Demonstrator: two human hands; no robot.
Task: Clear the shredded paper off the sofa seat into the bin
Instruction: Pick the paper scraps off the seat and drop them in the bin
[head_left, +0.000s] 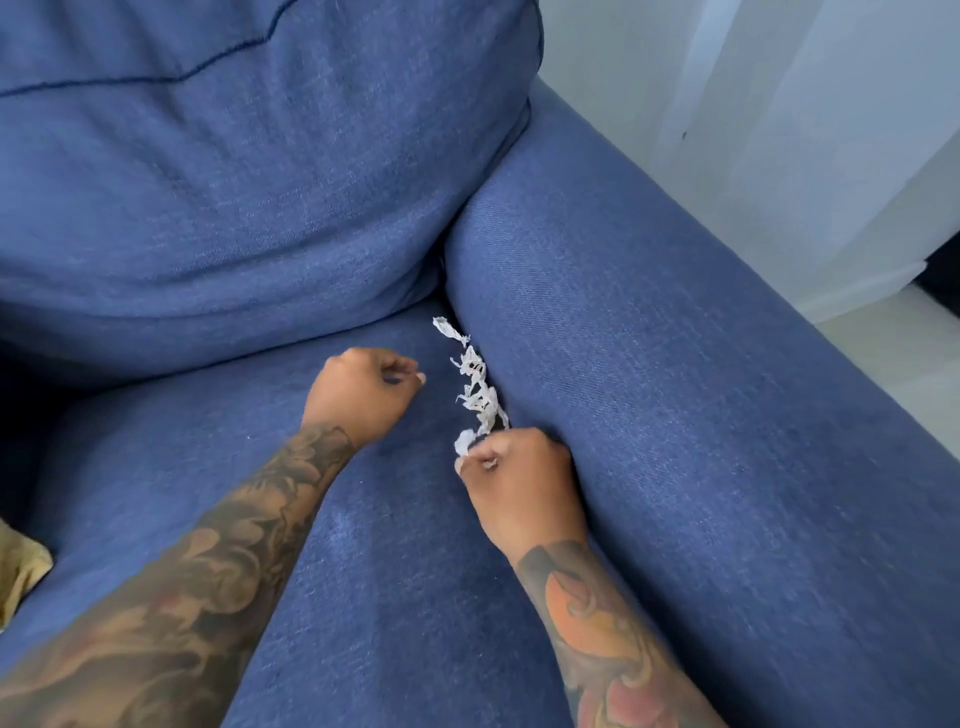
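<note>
Right hand (519, 483) pinches shredded paper (475, 389) strung along the crease btwn sofa seat (363, 571) & armrest (675, 364), left hand (363, 389) fisted, empty (bin unseen); strips may slip deeper.

Soft, even daylight falls from the right, shadows are faint, edges bow, and detail is slightly blurred.

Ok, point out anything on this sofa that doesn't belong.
White shredded paper is strewn along the crease where the sofa seat meets the armrest. The right hand pinches its near end. A yellowish cloth lies at the left edge.
</note>
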